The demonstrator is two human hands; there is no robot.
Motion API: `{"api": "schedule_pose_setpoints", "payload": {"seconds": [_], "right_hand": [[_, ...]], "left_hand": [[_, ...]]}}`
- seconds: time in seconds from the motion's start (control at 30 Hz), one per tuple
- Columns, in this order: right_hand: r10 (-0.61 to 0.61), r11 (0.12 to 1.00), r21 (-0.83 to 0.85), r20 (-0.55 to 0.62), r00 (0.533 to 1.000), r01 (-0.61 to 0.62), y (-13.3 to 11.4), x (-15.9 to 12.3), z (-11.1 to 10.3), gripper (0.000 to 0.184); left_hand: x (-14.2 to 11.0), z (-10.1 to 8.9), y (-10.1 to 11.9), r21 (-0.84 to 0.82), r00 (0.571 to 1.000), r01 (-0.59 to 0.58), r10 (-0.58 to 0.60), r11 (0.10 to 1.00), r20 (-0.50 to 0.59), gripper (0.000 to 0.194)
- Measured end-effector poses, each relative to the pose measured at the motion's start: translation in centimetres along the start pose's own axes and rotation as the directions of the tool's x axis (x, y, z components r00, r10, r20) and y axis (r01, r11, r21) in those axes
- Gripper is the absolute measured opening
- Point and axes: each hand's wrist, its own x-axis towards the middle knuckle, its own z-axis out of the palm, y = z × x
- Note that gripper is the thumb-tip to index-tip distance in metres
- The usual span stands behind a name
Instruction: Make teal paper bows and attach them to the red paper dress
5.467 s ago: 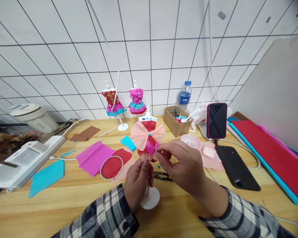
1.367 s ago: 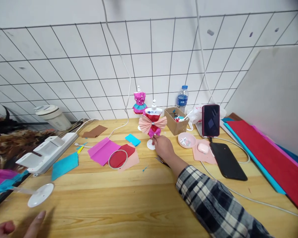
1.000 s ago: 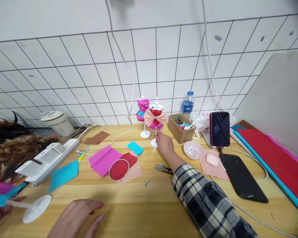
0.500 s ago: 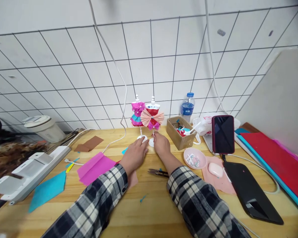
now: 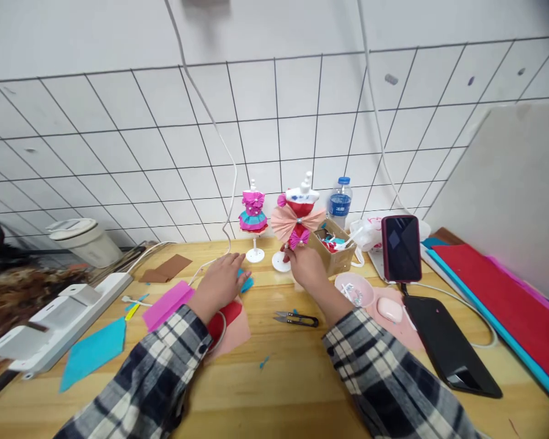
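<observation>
My right hand [image 5: 307,265] is closed on the stand of a small dress form [image 5: 302,210], just below its skirt. This form wears a red dress with a big peach pleated bow and a smaller magenta bow, and it tilts a little. To its left a second dress form [image 5: 253,213] in magenta and teal ruffles stands upright on its round white base. My left hand [image 5: 220,281] lies open, fingers stretched, over the table in front of that second form, apart from it. Thread snips [image 5: 297,318] lie between my forearms.
On the right are a cardboard box [image 5: 335,259] of scraps, a water bottle [image 5: 341,201], a pink dish [image 5: 354,289], a propped phone [image 5: 401,249] and a black power bank [image 5: 451,347]. Left are a power strip [image 5: 73,323], teal cloth [image 5: 94,352] and magenta cloth [image 5: 167,305].
The red dress form has moved right and nearer, away from the other form, with my right hand on its stand. My left hand has drawn back left from the second form's base.
</observation>
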Motion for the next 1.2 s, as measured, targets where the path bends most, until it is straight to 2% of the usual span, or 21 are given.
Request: {"api": "schedule_pose_setpoints", "payload": {"seconds": [0.07,0.17,0.23,0.3,0.37,0.4,0.47,0.53,0.6,0.73,0.87,0.97,1.03,1.1,1.2], "right_hand": [[-0.043,0.999,0.029,0.026,0.999,0.042,-1.0,-1.7,-1.3,0.026],[-0.09,0.995,0.057,0.098,0.991,0.084,-2.5,-5.3,-1.0,0.027],[-0.095,0.995,0.045,0.15,0.984,0.089,-3.4,-7.8,0.2,0.031],[-0.094,0.996,0.01,0.184,0.978,0.094,-3.9,-10.0,1.7,0.034],[-0.089,0.995,-0.032,0.19,0.978,0.097,-4.2,-11.4,2.8,0.03],[-0.08,0.994,-0.055,0.187,0.979,0.091,-4.3,-11.9,3.1,0.027],[-0.047,0.992,-0.106,0.174,0.984,0.066,-4.4,-12.5,3.6,0.026],[-0.011,0.988,-0.154,0.151,0.988,0.035,-4.6,-12.8,3.9,0.027],[0.014,0.982,-0.19,0.12,0.993,0.009,-4.8,-12.9,4.1,0.03],[0.043,0.971,-0.239,0.063,0.997,-0.027,-5.3,-12.9,4.7,0.032],[0.005,0.97,-0.244,0.044,0.999,0.006,-5.1,-13.1,4.2,0.031],[-0.085,0.971,-0.221,0.031,0.996,0.09,-4.0,-13.6,2.8,0.03],[-0.119,0.965,-0.238,-0.024,0.993,0.11,-2.8,-13.9,1.8,0.033],[-0.114,0.953,-0.288,-0.055,0.992,0.094,-1.4,-14.0,1.3,0.034],[-0.095,0.937,-0.338,-0.013,0.995,0.085,0.3,-13.8,1.4,0.026]], "left_hand": [[-1.5,-2.6,-0.5,-0.034,1.0,-0.007,0.007,0.999,-0.003,0.046],[-4.5,-5.0,0.6,-0.292,0.998,0.053,-0.062,0.955,-0.019,0.04],[-6.7,-5.0,2.6,-0.544,0.987,0.144,-0.159,0.827,0.02,0.038],[-8.7,-4.0,5.1,-0.736,0.982,0.173,-0.172,0.655,0.078,0.034],[-10.0,-2.6,7.3,-0.848,0.972,0.192,-0.216,0.494,0.095,0.032],[-10.3,-2.0,8.2,-0.862,0.959,0.193,-0.275,0.469,0.065,0.03],[-10.5,-1.0,9.3,-0.857,0.923,0.182,-0.385,0.482,-0.02,0.026],[-10.1,-0.4,9.7,-0.819,0.897,0.18,-0.432,0.545,-0.09,0.02],[-9.5,-0.1,9.6,-0.79,0.89,0.179,-0.438,0.586,-0.123,0.017],[-8.6,0.5,9.2,-0.779,0.882,0.168,-0.445,0.605,-0.156,0.021],[-8.5,1.3,8.9,-0.752,0.876,0.135,-0.432,0.645,-0.213,0.021],[-8.9,1.6,8.7,-0.733,0.884,0.069,-0.381,0.676,-0.269,0.019],[-9.2,1.7,8.4,-0.722,0.886,0.032,-0.355,0.691,-0.3,0.02],[-9.3,1.6,8.2,-0.714,0.884,0.015,-0.344,0.7,-0.318,0.022],[-9.4,1.6,8.1,-0.711,0.885,0.01,-0.337,0.704,-0.322,0.024]]}}
